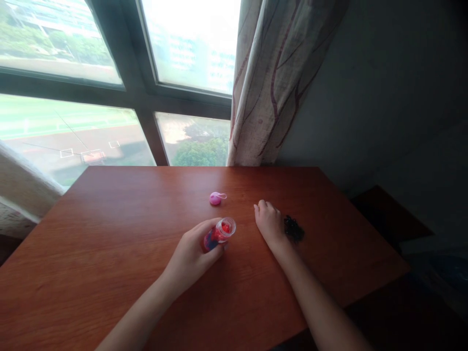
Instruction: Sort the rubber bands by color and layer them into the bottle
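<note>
My left hand [195,246] is wrapped around a small clear bottle [214,239] with a dark blue and red side. The bottle's uncapped mouth tilts to the right, and bright red pieces [225,227] show inside. My right hand [269,222] rests palm down on the tabletop, its fingers curled in; whatever is under them, if anything, is hidden. Just right of that wrist lies a small heap of shiny black pieces [293,228]. Beyond the bottle sits a round pink cap [215,198] with a loop pointing right.
Both forearms reach over a reddish-brown wooden table [109,248]. A window [193,48] stands behind its far edge, with a patterned curtain [272,83] hanging to the right. Another curtain [22,185] is at the left. A dark wall [383,97] rises on the right.
</note>
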Available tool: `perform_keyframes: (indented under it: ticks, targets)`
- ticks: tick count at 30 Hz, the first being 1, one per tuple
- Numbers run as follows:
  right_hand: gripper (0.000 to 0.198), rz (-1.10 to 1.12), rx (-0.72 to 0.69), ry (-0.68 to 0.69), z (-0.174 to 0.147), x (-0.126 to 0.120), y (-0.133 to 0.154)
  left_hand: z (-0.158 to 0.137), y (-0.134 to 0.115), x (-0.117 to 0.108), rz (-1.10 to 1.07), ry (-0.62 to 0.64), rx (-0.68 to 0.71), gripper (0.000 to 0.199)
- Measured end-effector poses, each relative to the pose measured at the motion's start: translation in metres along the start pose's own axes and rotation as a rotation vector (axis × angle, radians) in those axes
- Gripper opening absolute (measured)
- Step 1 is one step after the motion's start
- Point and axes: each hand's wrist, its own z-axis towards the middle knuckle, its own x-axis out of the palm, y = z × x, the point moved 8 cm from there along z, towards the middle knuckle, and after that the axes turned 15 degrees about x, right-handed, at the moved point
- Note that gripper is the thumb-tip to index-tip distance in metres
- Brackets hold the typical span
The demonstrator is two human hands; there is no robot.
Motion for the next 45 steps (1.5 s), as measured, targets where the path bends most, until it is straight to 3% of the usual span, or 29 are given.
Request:
perform_keyframes:
  ticks: [12, 14, 18, 20, 25, 29, 45]
  targets:
    - [0.045, 0.888, 0.208, 0.095, 0.017, -0.033, -0.028, -0.002, 0.0, 0.0, -0.031, -0.024, -0.009, 0.027]
    - [0.043, 1.138, 0.255, 0.221, 0.018, -0.036, -0.025, -0.002, -0.002, 0.0, -0.024, -0.022, -0.001, 0.027]
    - [0.035, 1.891, 0.419, 0.647, 0.007, -0.025, 0.004, -0.002, -0.006, 0.002, 0.021, 0.009, 0.018, 0.029]
    - [0.032, 2.058, 0.46, 0.733, -0.001, -0.019, 0.021, -0.003, -0.007, 0.005, 0.055, 0.033, 0.017, 0.03]
    - [0.029, 2.199, 0.468, 0.879, -0.018, -0.003, 0.067, -0.006, -0.013, 0.013, 0.14, 0.098, 0.019, 0.034]
    - [0.03, 2.262, 0.46, 0.949, -0.026, 0.002, 0.088, -0.007, -0.012, 0.018, 0.189, 0.173, -0.007, 0.025]
    - [0.014, 2.339, 0.48, 1.017, -0.036, 0.012, 0.087, -0.009, -0.008, 0.024, 0.238, 0.253, -0.082, 0.022]
